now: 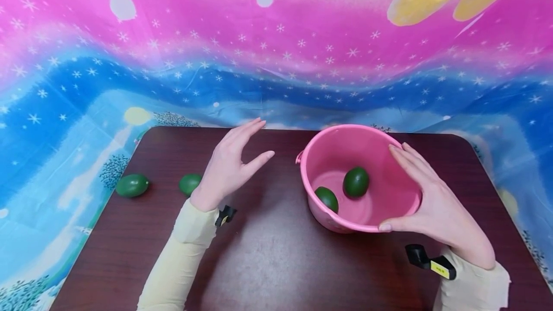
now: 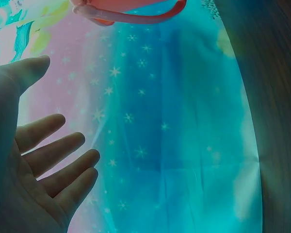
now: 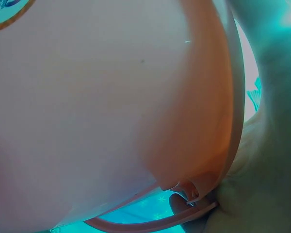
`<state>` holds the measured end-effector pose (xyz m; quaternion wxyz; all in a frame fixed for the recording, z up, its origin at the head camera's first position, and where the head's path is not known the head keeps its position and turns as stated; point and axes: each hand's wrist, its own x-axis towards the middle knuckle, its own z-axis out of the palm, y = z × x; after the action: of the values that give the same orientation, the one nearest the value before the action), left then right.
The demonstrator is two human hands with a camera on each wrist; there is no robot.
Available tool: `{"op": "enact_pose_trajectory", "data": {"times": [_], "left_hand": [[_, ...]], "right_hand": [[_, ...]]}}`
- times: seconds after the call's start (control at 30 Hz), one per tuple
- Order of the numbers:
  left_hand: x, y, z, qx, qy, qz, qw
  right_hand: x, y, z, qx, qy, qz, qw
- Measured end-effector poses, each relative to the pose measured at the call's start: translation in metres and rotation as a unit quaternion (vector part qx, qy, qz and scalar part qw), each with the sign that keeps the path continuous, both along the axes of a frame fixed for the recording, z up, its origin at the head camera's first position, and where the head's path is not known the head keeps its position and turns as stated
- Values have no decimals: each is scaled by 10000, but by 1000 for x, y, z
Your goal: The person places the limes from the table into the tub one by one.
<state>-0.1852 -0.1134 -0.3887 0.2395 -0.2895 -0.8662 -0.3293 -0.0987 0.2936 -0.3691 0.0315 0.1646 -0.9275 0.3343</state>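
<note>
The person's right hand [image 1: 436,200] is wrapped around the near right side of a pink bucket [image 1: 328,150], thumb hooked under the front rim and fingers laid along the rim's far right edge, so it grips the bucket and holds it tipped toward the person. The right wrist view shows the pink wall [image 3: 111,107] filling almost everything, pressed close against the palm. The left hand [image 1: 231,162] floats above the dark brown table [image 1: 268,263], palm turned toward the bucket, fingers straight and spread, holding nothing and not touching the bucket. Two green avocados lie inside the bucket: one [image 1: 356,182] near the middle of the floor, another [image 1: 327,198] against the near wall. Two more sit on the table to the left: one [image 1: 189,183] just beside the left wrist, the other [image 1: 132,185] near the table's left edge. A bright cloth with stars [image 1: 276,61] hangs behind. The bucket looks tilted and is steadied by one hand only; if that grip slips or the tilt grows, I judge the two avocados inside could roll out onto the table.
</note>
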Motion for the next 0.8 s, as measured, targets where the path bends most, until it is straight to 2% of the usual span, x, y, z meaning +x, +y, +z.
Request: {"op": "enact_pose_trajectory", "data": {"times": [0.3, 0.5, 0.8], "left_hand": [[2, -11, -5, -70, 2, 102, 9999], [3, -20, -7, -252, -161, 320, 9990], [5, -35, -9, -264, -509, 656, 9962]], "right_hand": [[2, 1, -2, 11, -54, -7, 10000], [1, 2, -1, 9, -13, -12, 10000], [0, 2, -1, 44, 14, 14, 10000]]}}
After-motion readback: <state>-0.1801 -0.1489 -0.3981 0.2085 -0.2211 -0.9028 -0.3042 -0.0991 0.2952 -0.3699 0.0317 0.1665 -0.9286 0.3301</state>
